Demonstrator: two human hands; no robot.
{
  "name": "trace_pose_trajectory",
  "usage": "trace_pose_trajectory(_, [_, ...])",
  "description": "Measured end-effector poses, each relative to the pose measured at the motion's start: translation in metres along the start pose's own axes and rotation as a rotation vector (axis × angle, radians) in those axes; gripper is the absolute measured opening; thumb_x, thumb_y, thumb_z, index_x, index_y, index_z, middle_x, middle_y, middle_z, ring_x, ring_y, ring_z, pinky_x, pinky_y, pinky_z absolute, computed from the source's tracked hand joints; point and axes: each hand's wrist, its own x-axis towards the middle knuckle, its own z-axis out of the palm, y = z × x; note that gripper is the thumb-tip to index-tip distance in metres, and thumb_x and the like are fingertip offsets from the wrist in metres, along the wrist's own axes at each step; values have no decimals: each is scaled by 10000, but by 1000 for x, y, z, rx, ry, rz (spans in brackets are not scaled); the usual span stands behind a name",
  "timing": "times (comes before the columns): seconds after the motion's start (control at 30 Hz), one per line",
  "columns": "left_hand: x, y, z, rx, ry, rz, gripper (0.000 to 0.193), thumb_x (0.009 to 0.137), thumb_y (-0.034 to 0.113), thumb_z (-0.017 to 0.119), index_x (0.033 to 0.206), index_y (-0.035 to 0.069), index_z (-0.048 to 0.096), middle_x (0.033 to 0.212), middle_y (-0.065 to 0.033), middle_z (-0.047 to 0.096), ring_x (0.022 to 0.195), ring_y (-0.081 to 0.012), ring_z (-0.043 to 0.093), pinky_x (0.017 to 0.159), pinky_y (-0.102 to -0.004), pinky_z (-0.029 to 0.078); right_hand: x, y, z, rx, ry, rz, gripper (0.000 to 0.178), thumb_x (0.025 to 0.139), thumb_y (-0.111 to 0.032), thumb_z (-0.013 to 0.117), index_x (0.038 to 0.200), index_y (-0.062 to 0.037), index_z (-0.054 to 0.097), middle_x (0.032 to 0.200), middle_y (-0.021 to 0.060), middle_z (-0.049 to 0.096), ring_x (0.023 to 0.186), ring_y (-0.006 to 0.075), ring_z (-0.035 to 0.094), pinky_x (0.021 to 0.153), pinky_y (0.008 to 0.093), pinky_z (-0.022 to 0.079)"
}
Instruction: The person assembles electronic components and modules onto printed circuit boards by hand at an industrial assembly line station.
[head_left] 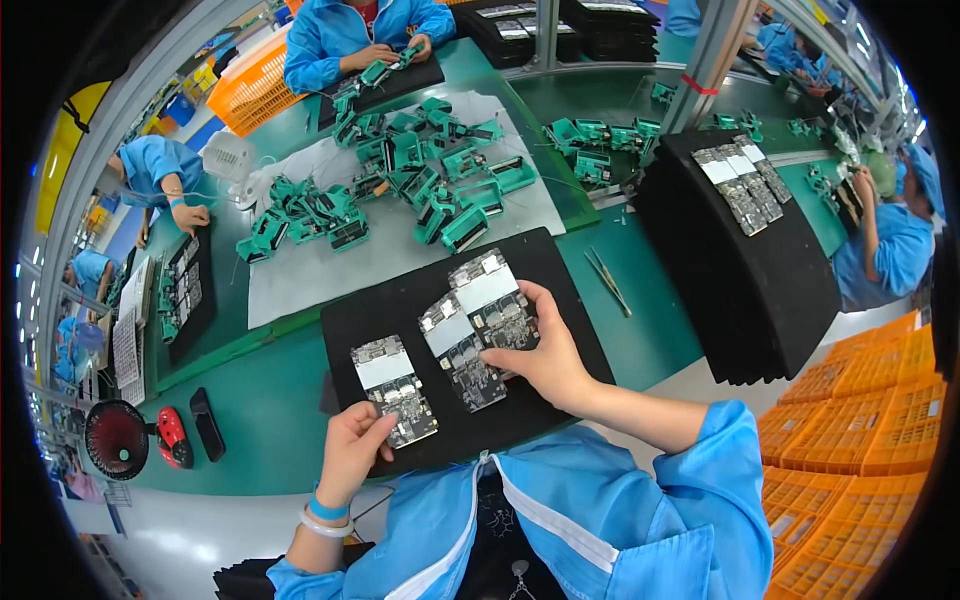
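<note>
Three dark circuit boards with white label areas lie on a black foam mat [560, 300] in front of me. My left hand [352, 445] pinches the lower left edge of the left circuit board [397, 392]. My right hand [552, 355] grips the right circuit board [492, 290], fingers along its right edge and thumb across its lower left side. The thumb tip is close to the middle circuit board [462, 350], which lies against the right one. Part of the right board is hidden under my thumb.
Green plastic fixtures [400, 165] are heaped on a white sheet beyond the mat. Tweezers [608, 282] lie right of the mat. Stacked black mats [730, 280] carry more boards. A small fan [120, 440], a red-and-black object [173, 438] and a phone [207, 425] are at left. Co-workers sit around.
</note>
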Motion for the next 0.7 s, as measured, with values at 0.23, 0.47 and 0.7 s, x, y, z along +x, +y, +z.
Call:
trace_pose_trajectory(0.23, [21,35,25,918,56,805,410,735,232,822,1032,4,654,1153,-177,639,1074,-345,591,877,-409,468,-20,1,-27,-58,33,150,626,940,2,565,1455,-46,213,1223,142,557,908,181,668,615,281,622])
trace_pose_trajectory(0.47, [50,9,53,1185,-215,954,770,804,364,765,1363,-78,474,1471,-236,434,1402,-376,380,1156,-515,285,-16,-1,-104,-848,368,-284,172,887,-97,664,1026,-6,710,878,154,702,781,287,702,680,344,546])
trace_pose_trajectory(0.7, [63,45,97,1081,-283,1005,766,837,429,720,1351,-86,482,1470,-262,415,1412,-393,353,1171,-488,260,33,68,-149,-1342,526,-436,246,846,-168,721,1037,-17,684,1047,144,628,973,312,616,756,411,519])
